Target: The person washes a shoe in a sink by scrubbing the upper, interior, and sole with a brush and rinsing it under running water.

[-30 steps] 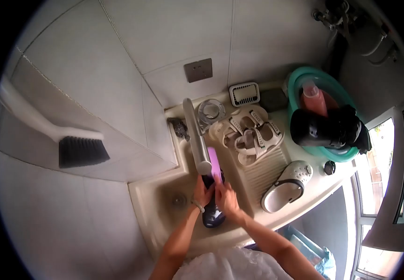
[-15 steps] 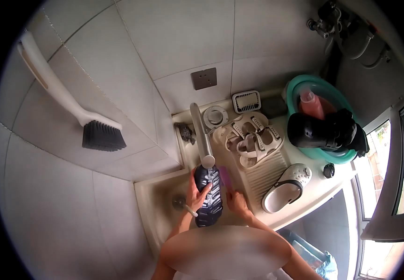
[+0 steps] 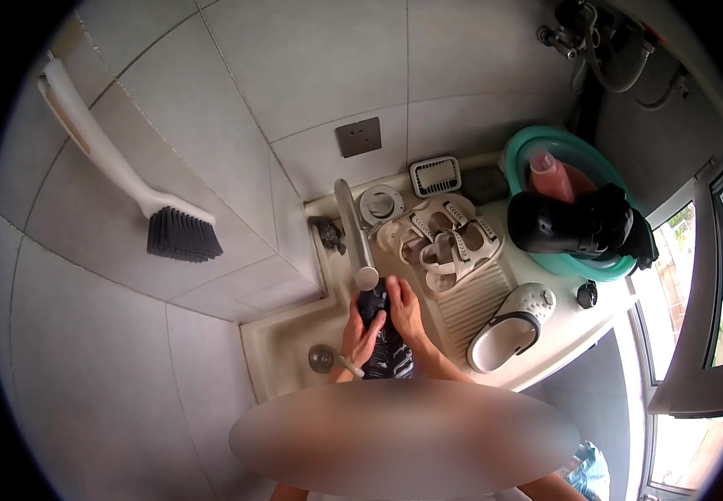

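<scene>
A wet, dark shoe (image 3: 389,355) lies lengthwise under the tap (image 3: 356,238), over the sink basin (image 3: 274,359). My left hand (image 3: 361,336) grips its left side, the thumb across the top. My right hand (image 3: 405,311) closes round the far right part, just below the spout. The shoe's far end is partly covered by my fingers. A blurred oval hides its near end and my forearms. To the right, a white clog (image 3: 513,327) and a pair of beige strapped sandals (image 3: 449,242) rest on the ribbed drainboard (image 3: 462,313).
Behind the sandals are a soap dish (image 3: 435,177) and a round white holder (image 3: 381,203). A green basin (image 3: 537,144) holds a pink bottle (image 3: 551,175) and black items (image 3: 562,224). A long-handled brush (image 3: 182,234) hangs on the left wall. A drain fitting (image 3: 321,359) sits in the sink.
My right hand has moved up and left onto the shoe. The purple object beside it is no longer visible. The shoe's treaded sole faced up before; it has shifted slightly and looks wetter.
</scene>
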`<state>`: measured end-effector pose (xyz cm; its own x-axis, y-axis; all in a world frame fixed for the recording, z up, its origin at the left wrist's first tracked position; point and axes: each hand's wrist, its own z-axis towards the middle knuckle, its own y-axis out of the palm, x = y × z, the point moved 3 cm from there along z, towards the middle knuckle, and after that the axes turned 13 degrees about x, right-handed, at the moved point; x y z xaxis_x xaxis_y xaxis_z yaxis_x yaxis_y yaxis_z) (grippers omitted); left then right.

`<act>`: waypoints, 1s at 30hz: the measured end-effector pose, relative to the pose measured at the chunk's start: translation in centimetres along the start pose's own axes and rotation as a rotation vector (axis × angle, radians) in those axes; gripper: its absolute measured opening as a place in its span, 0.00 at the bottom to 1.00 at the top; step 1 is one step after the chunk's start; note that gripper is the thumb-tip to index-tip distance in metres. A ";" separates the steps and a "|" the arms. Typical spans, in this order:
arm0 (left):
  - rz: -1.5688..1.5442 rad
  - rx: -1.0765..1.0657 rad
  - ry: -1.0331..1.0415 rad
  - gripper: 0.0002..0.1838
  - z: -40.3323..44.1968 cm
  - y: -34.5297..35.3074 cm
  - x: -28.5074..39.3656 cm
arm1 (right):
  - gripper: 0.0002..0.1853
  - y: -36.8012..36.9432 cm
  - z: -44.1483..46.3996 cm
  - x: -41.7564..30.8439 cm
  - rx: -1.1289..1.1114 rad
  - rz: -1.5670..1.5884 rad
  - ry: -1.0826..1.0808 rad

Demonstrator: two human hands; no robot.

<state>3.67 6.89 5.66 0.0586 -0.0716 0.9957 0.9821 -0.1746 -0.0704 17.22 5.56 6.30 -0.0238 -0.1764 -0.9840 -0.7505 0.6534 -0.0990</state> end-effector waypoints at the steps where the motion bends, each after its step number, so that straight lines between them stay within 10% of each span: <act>1: -0.040 0.011 -0.087 0.35 0.4 0.1 0.0 | 0.30 0.6 1.1 0.9 -0.022 0.093 0.063; 10: -0.477 0.079 -0.269 0.13 6.6 0.0 -6.4 | 0.39 -1.5 -2.0 -0.6 -0.181 -0.080 -0.165; 15: -0.507 0.133 -0.257 0.18 6.6 0.9 -6.2 | 0.45 -4.2 -4.7 -1.8 -0.285 0.388 0.371; 25: -0.271 0.045 -0.219 0.43 1.7 0.1 -3.1 | 0.31 -5.4 -3.8 0.5 -0.233 0.263 0.255; 30: -0.427 0.096 -0.341 0.36 -1.3 -1.2 -1.0 | 0.26 -5.7 -2.5 2.6 -0.291 0.258 0.541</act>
<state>2.21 5.87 4.62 -0.3096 0.3105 0.8987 0.9421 -0.0275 0.3341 19.73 -0.46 4.70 -0.4973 -0.4350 -0.7506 -0.8222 0.5124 0.2478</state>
